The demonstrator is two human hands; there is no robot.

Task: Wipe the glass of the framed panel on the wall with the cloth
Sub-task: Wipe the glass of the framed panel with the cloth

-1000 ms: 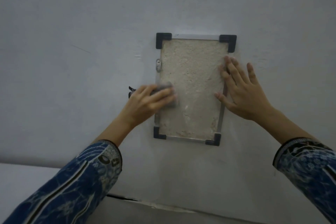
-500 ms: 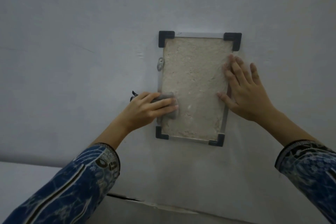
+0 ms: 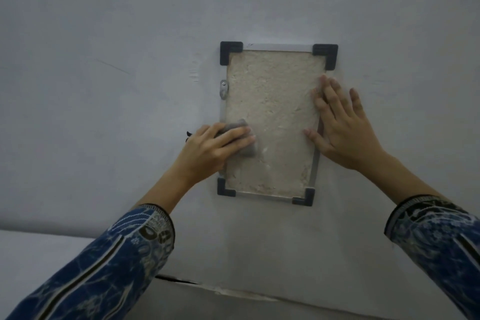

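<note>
**Cloth on the lower-left glass, panel braced on the wall (image 3: 130, 91)**
The left grip (image 3: 207, 149) presses the grey cloth (image 3: 248, 150) flat-fingered against the glass (image 3: 270, 101) by its left edge. The right grip (image 3: 342, 132), spread wide and holding nothing, steadies the right edge. Even rightward strokes look best, stopping short of the corner caps (image 3: 225, 190) and the clip (image 3: 224, 89); the upper glass is open.

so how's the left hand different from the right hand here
The left hand presses a grey cloth on the glass, low by its left edge; the right hand holds nothing. The left hand's fingers lie together, pointing sideways; the right hand's spread upward over the right edge of the frame. Both lie flat.
</note>
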